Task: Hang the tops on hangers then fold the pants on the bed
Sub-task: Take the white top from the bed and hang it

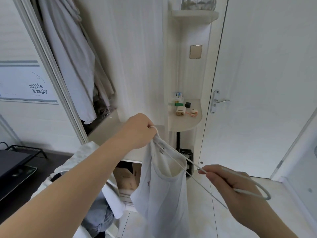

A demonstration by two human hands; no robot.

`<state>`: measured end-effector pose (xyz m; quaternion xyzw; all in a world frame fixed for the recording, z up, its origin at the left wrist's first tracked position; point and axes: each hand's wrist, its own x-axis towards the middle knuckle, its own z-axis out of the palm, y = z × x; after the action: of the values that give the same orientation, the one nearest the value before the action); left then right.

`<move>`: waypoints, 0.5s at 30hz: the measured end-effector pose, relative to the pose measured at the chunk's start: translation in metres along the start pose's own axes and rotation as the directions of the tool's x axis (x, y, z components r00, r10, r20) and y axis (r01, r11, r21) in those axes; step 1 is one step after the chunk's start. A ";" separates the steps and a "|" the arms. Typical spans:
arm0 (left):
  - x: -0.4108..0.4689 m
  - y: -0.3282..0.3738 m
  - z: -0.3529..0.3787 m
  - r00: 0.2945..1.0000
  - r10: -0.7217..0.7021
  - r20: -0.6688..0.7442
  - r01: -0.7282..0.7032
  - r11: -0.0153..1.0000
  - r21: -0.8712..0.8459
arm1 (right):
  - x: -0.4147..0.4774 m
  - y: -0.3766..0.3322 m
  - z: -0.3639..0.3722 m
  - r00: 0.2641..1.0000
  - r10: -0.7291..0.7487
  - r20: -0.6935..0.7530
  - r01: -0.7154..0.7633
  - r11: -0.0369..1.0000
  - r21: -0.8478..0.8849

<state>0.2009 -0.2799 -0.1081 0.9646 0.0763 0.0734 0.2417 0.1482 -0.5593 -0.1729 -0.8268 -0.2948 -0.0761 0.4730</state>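
One top (163, 194) and hanger (268, 195) between hands (139, 129) (228, 182)

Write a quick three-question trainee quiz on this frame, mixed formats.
1. True or false: the right hand holds the hanger near its hook.
2. Multiple choice: the left hand grips A) a door handle, B) the white top at its shoulder, C) a box on a shelf.
3. Short answer: where do the other clothes already hang?

Key: 1 true. 2 B. 3 in the open wardrobe, upper left of the view.
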 end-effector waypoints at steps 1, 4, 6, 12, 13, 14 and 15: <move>-0.001 0.003 -0.001 1.000 0.011 0.020 -0.011 1.000 0.009 | 0.001 0.003 0.001 1.000 0.007 0.002 -0.007 1.000 -0.023; -0.003 0.009 -0.005 0.996 0.032 0.078 -0.035 0.998 0.043 | 0.005 0.008 0.001 0.999 0.033 0.038 -0.032 0.999 -0.019; -0.003 0.012 -0.007 0.996 0.040 0.083 -0.045 0.997 0.058 | 0.005 0.006 0.001 0.995 0.048 0.083 -0.048 0.999 0.008; -0.003 0.010 -0.010 0.998 0.053 0.025 -0.056 0.992 0.116 | -0.006 0.008 -0.012 0.988 0.137 0.071 -0.148 0.968 0.202; -0.004 0.009 -0.009 0.999 0.046 0.024 -0.049 0.991 0.125 | -0.007 0.007 -0.014 0.984 0.150 0.097 -0.169 0.959 0.227; -0.005 0.008 -0.008 0.999 0.040 0.026 -0.044 0.990 0.133 | -0.008 0.007 -0.016 0.977 0.165 0.133 -0.194 0.951 0.243; -0.006 0.008 -0.006 0.999 0.040 0.031 -0.044 0.990 0.137 | -0.009 0.007 -0.017 0.969 0.189 0.162 -0.227 0.938 0.264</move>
<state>0.1951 -0.2853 -0.0993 0.9813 0.0573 0.0593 0.1739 0.1476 -0.5795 -0.1722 -0.7813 -0.2444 0.0725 0.5698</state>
